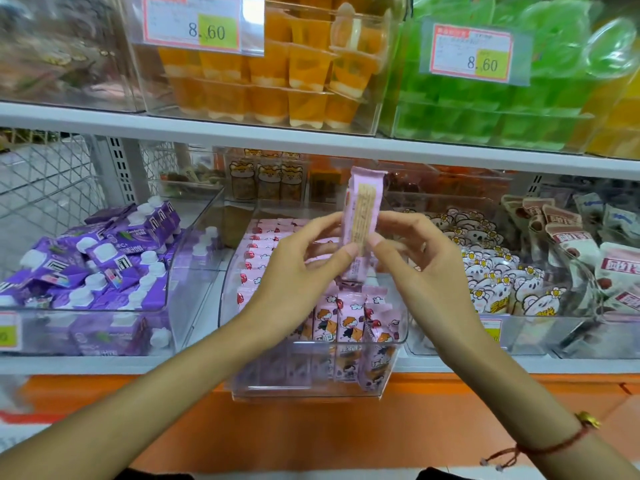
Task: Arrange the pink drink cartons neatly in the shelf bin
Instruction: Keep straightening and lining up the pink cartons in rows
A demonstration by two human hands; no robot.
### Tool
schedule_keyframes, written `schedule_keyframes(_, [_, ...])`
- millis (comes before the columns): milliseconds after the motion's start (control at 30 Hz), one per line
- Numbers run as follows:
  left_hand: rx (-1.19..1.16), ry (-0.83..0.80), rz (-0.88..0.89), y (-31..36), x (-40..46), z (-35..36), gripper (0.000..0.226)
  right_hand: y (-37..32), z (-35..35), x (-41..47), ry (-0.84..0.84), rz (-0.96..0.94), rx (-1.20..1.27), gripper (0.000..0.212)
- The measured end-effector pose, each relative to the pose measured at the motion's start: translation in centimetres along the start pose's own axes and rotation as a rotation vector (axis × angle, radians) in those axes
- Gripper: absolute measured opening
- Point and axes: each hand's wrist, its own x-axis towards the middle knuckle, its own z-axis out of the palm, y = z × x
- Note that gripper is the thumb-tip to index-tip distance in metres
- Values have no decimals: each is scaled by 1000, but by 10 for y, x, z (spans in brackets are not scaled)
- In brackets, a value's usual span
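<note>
At the bottom of the frame I see two bare forearms reaching up toward centre, a red string bracelet with a gold charm (pixel 568 441) on the right wrist at lower right. Above them, at mid-frame, the left hand (pixel 298 271) and right hand (pixel 419 261) pinch one slim pink drink carton (pixel 362 223) between thumbs and fingertips from either side, its long axis near vertical, top end tilted slightly right, narrow printed side facing me. It hangs above the clear plastic shelf bin (pixel 311 389) at lower centre, where more pink cartoon-printed cartons (pixel 346 320) stand upright at the front and others lie in a row at the left. Beside it at left I see a clear bin of purple cartons with white caps (pixel 97 265); at right, white bear-printed packets (pixel 491 275). Farther up, orange jelly cups (pixel 270 77) and green jelly cups (pixel 485 109) sit behind yellow price tags (pixel 218 31).
</note>
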Motion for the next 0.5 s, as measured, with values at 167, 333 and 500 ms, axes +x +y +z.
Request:
schedule_keyframes(167, [-209, -147, -313, 9, 3, -7, 28, 1, -5, 5, 39, 187, 41, 21])
schedule_keyframes(333, [-282, -191, -382, 11, 1, -6, 27, 2, -4, 6, 20, 249, 54, 26])
schedule_keyframes(500, [-93, -148, -186, 7, 4, -12, 32, 4, -8, 5, -120, 85, 17, 38])
